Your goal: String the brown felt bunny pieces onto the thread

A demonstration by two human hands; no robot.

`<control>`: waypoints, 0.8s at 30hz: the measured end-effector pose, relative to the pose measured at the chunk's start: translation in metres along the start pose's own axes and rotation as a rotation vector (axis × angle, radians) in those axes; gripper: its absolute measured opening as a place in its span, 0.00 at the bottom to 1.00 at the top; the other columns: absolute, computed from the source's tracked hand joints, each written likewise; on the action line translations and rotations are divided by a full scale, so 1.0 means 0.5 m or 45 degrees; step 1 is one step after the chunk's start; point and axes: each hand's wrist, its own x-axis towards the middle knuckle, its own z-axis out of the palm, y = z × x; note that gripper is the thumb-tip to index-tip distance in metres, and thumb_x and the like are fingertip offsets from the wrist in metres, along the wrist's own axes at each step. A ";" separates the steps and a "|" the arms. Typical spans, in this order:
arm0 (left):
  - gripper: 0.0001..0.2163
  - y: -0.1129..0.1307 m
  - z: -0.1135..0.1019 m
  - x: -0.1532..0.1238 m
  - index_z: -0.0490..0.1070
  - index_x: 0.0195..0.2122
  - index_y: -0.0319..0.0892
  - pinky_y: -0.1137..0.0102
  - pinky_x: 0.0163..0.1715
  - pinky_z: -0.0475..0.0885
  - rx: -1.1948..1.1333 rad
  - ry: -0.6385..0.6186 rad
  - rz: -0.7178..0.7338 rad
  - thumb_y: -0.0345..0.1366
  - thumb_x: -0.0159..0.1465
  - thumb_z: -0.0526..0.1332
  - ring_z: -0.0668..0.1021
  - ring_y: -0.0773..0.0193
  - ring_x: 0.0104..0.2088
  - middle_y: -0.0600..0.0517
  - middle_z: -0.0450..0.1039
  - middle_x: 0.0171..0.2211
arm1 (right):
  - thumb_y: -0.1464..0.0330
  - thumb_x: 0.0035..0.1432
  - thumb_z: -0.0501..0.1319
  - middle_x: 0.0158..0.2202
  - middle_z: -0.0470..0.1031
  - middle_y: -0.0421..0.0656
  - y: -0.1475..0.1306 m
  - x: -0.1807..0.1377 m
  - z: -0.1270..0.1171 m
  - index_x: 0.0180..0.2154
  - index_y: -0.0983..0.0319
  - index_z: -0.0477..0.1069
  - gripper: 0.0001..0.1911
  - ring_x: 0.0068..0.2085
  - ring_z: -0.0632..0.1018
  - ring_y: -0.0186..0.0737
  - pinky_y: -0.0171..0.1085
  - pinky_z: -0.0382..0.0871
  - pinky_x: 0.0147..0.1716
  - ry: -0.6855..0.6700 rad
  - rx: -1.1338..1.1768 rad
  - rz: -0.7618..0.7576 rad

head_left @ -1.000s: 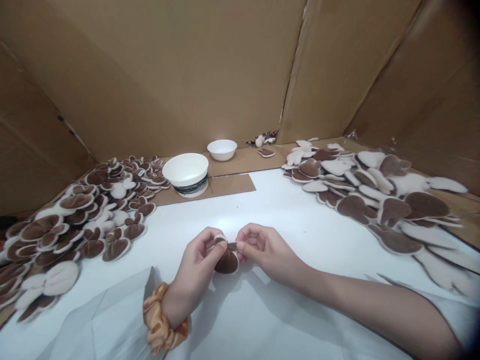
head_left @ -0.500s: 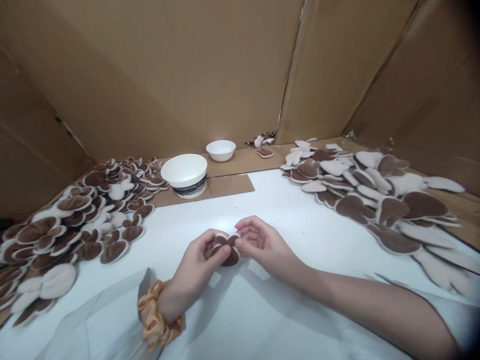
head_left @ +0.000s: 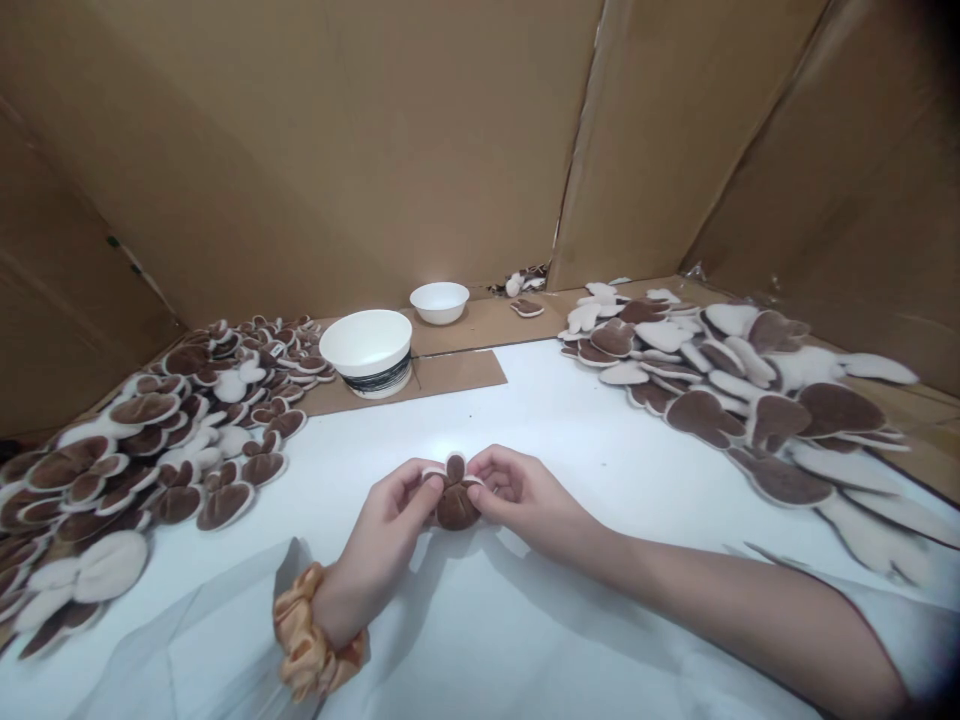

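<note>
Both my hands meet over the white table surface [head_left: 570, 420] and pinch one small brown plush piece with a cream edge [head_left: 454, 497]. My left hand [head_left: 390, 525] grips its left side with thumb and fingers; an orange scrunchie [head_left: 311, 645] sits on that wrist. My right hand [head_left: 517, 495] pinches the piece's right side. A small rounded lobe of the piece sticks up between my fingertips. The piece is held just above the surface.
A heap of similar brown and cream pieces [head_left: 150, 440] lies at the left, a heap of larger ones [head_left: 750, 390] at the right. A white paper bowl [head_left: 367, 350] stands behind, a smaller white bowl [head_left: 440, 301] further back. Cardboard walls [head_left: 375, 150] enclose the area.
My hands have turned and refolded the piece between the fingertips; a lobe now stands up at the top. Both hands stay in nearly the same place.
</note>
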 end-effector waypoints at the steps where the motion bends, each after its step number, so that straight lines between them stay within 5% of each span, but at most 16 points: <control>1: 0.09 0.000 0.000 0.000 0.67 0.32 0.37 0.75 0.29 0.66 -0.008 0.003 -0.009 0.39 0.59 0.56 0.69 0.68 0.29 0.53 0.66 0.27 | 0.65 0.53 0.56 0.29 0.67 0.41 0.002 0.000 0.000 0.34 0.64 0.62 0.09 0.30 0.70 0.31 0.32 0.64 0.28 -0.008 0.016 -0.009; 6: 0.10 -0.002 -0.001 0.002 0.67 0.37 0.37 0.71 0.32 0.70 -0.017 -0.043 -0.027 0.38 0.59 0.56 0.71 0.65 0.31 0.51 0.68 0.30 | 0.60 0.56 0.53 0.29 0.69 0.40 0.007 -0.001 -0.002 0.37 0.62 0.61 0.12 0.28 0.71 0.32 0.33 0.66 0.27 -0.030 0.072 -0.040; 13: 0.09 0.002 0.001 -0.001 0.64 0.30 0.38 0.75 0.29 0.67 0.083 -0.099 0.026 0.40 0.59 0.56 0.70 0.68 0.27 0.54 0.66 0.25 | 0.62 0.58 0.51 0.26 0.65 0.37 0.002 -0.011 0.002 0.39 0.60 0.59 0.10 0.26 0.69 0.30 0.32 0.64 0.25 -0.038 -0.027 -0.070; 19: 0.07 0.005 -0.001 -0.004 0.65 0.34 0.39 0.73 0.32 0.67 0.163 -0.100 0.086 0.37 0.57 0.58 0.72 0.64 0.33 0.51 0.70 0.31 | 0.66 0.53 0.58 0.33 0.67 0.39 0.003 -0.017 0.001 0.43 0.59 0.57 0.15 0.30 0.68 0.30 0.31 0.62 0.28 -0.070 -0.165 -0.160; 24: 0.06 -0.001 -0.006 -0.004 0.65 0.33 0.40 0.75 0.28 0.65 0.303 -0.035 0.013 0.37 0.56 0.57 0.71 0.67 0.28 0.53 0.70 0.28 | 0.69 0.55 0.54 0.33 0.69 0.40 -0.002 -0.017 -0.001 0.39 0.60 0.61 0.08 0.30 0.68 0.31 0.31 0.61 0.28 -0.092 -0.305 -0.238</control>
